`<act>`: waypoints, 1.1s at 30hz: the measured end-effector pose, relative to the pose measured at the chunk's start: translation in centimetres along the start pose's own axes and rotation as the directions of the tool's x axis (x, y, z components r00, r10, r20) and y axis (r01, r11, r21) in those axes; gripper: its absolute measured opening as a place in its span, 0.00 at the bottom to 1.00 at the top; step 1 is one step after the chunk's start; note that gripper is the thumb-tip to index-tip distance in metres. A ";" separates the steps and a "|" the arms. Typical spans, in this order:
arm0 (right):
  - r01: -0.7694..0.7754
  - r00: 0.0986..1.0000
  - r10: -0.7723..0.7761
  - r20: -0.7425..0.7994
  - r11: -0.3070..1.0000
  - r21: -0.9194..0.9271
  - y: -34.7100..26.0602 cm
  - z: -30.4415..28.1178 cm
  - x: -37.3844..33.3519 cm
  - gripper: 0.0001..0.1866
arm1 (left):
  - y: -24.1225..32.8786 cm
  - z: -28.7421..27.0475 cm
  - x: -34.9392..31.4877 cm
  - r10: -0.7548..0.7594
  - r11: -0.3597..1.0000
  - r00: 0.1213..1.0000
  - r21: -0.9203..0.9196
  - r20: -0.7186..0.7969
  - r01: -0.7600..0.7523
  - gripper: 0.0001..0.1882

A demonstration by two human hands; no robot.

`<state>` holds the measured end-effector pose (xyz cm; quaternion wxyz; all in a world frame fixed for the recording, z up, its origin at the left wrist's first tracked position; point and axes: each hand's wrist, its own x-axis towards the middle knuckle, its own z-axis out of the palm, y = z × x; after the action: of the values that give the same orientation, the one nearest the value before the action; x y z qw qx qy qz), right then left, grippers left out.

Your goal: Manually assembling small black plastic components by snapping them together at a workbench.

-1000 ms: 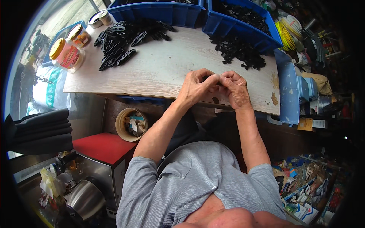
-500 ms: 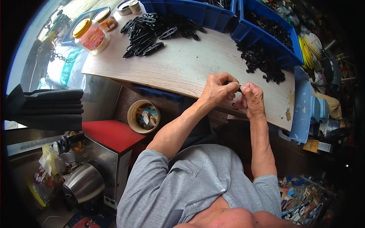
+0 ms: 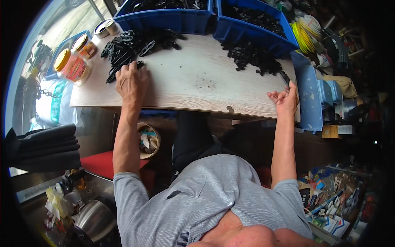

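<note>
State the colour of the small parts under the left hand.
Black parts, seen in the head view.

Hands: joined a second ago at the near edge of the wooden table (image 3: 197, 82), fingertips working one small black part between them; now well apart. Left hand (image 3: 131, 80): moved out to the person's left, laid palm-down at the near edge of the left heap of black clips (image 3: 127, 51), fingers touching it. Right hand (image 3: 284, 96): moved to the table's right edge, curled, seemingly pinching a thin black strip (image 3: 284, 78), near the right pile of black parts (image 3: 253, 57).
</note>
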<state>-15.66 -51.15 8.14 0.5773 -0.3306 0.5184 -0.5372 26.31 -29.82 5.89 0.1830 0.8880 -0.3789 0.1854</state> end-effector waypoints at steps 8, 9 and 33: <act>0.034 0.999 -0.027 0.045 0.984 -0.176 -0.1 0.2 0.6 0.14 | 2.6 0.3 -2.3 0.126 0.981 0.989 -0.140 -0.076 -0.135 0.22; 0.033 0.994 -0.007 0.110 0.971 -0.235 0.2 0.9 0.4 0.13 | 3.2 0.5 -2.5 0.161 0.969 0.983 -0.172 -0.093 -0.175 0.23; 0.276 0.930 0.095 0.354 0.453 -0.848 1.3 11.2 -1.1 0.11 | 6.0 1.1 -1.2 0.282 0.793 0.906 -0.454 -0.315 -0.405 0.06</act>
<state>-4.52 -51.73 9.90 0.3726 -0.6998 0.5906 -0.1505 21.33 -33.46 5.50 0.4168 0.6954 -0.5461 0.2106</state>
